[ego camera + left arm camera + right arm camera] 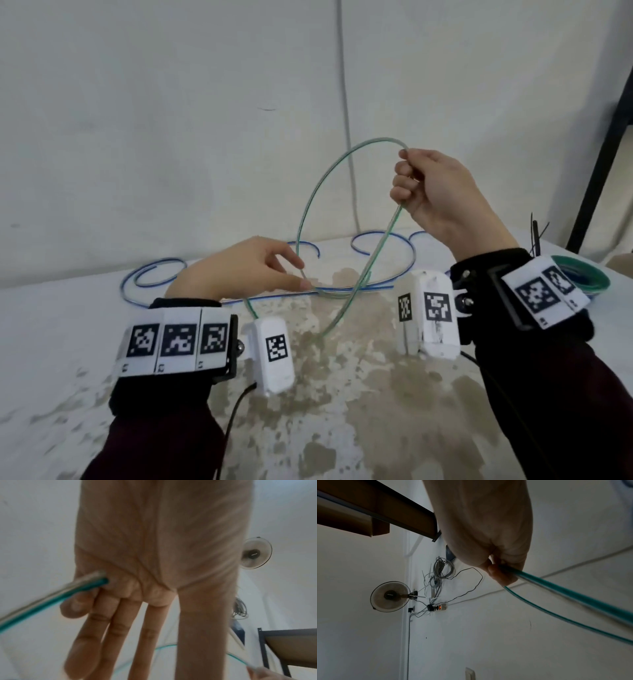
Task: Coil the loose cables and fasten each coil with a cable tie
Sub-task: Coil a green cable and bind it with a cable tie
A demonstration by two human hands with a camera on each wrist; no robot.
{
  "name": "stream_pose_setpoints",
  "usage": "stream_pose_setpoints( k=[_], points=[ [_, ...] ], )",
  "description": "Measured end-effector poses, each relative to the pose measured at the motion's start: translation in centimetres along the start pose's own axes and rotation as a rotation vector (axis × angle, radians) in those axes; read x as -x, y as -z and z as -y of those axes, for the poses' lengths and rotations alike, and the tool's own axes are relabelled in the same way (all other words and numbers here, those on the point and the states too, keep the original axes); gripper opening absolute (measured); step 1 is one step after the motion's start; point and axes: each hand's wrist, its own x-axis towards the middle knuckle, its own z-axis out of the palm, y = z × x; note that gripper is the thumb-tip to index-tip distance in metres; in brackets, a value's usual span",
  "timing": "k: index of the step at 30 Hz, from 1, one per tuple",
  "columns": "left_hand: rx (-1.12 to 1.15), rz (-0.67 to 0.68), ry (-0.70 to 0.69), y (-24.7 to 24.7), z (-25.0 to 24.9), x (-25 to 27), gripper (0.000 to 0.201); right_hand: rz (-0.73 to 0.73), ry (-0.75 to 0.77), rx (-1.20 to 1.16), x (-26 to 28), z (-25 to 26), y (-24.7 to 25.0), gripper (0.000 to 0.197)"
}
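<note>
Your right hand (442, 195) is raised at centre right of the head view, fingers curled into a fist around the green cable (310, 202) – the cable enters at the top of the fist and leaves at the bottom. From the top it arcs up and left in one big loop, then drops to your left hand (239, 267) low at centre left. From the bottom of the fist the other run slants down to the left, crosses the blue cable (342, 290) and ends on the table (51, 325) near the middle of the frame.

Your left hand sits just above the table with thumb and forefinger pinching the green cable; the remaining fingers are nearly straight. In the left wrist view the cable runs in from the lower left, and three fingers (118, 628) point down, uncurled.

In the right wrist view the cable leaves the closed fingers (501, 574) toward the lower right.

The blue cable lies loose along the far edge of the table, in open curves from centre left to centre right. At the right edge of the head view, behind your right wrist, a green coil (589, 275) rests on the table – black cable ties (535, 233) stick up just beyond it.
</note>
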Motion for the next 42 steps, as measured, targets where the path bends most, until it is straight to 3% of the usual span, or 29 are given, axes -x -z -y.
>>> stream_pose_setpoints(
  k=[4,8,11,13,15,18,22,25,27,32,36,39,42],
  points=[
    [-0.194,-0.014,0.175,0.0,2.5,-0.8,0.022,0.033,-0.019,0.278,-0.4,-0.5,1.2,0.016],
    [-0.224,-0.067,0.23,-0.6,4.0,-1.5,0.018,0.127,-0.107,0.491,0.1,-1.3,1.5,0.009],
    [-0.179,-0.026,0.189,-1.5,3.1,-1.8,0.027,0.152,-0.125,0.373,0.7,-2.0,0.1,0.008],
    [-0.116,-0.01,0.085,-2.1,1.9,-2.1,0.036,0.206,-0.164,0.308,1.2,-2.6,-1.1,0.011],
    [0.037,-0.06,-0.043,-2.5,0.8,-2.3,0.031,0.309,-0.195,0.369,1.7,-3.0,-1.9,0.013],
    [0.144,-0.364,-0.115,-1.9,0.2,-2.4,0.011,0.428,-0.157,0.471,2.2,-2.9,-2.3,0.015],
    [0.062,-0.827,-0.004,-0.3,2.2,-2.1,0.039,0.456,-0.055,0.507,2.1,-1.7,-2.0,0.017],
    [0.032,-0.99,0.08,0.5,3.6,-1.8,0.034,0.435,0.003,0.448,1.8,-1.0,-1.4,0.017],
    [0.092,-0.952,0.03,0.7,3.7,-1.6,0.018,0.426,0.021,0.39,1.6,-0.6,-1.1,0.017],
    [0.221,-0.496,-0.091,-0.4,2.4,-2.0,0.013,0.362,0.064,0.321,1.4,-0.2,-0.8,0.019],
    [0.414,-0.211,-0.119,-1.0,1.3,-1.7,0.036,0.212,0.073,0.355,1.0,-0.4,-0.4,0.016],
    [0.628,-0.127,-0.212,-0.6,0.7,-1.1,0.042,0.137,0.041,0.445,0.5,-0.7,0.4,0.014],
    [0.749,-0.186,-0.336,-0.1,0.4,-0.5,0.036,0.085,0.026,0.65,0.0,-1.6,1.2,0.01]
  ],
)
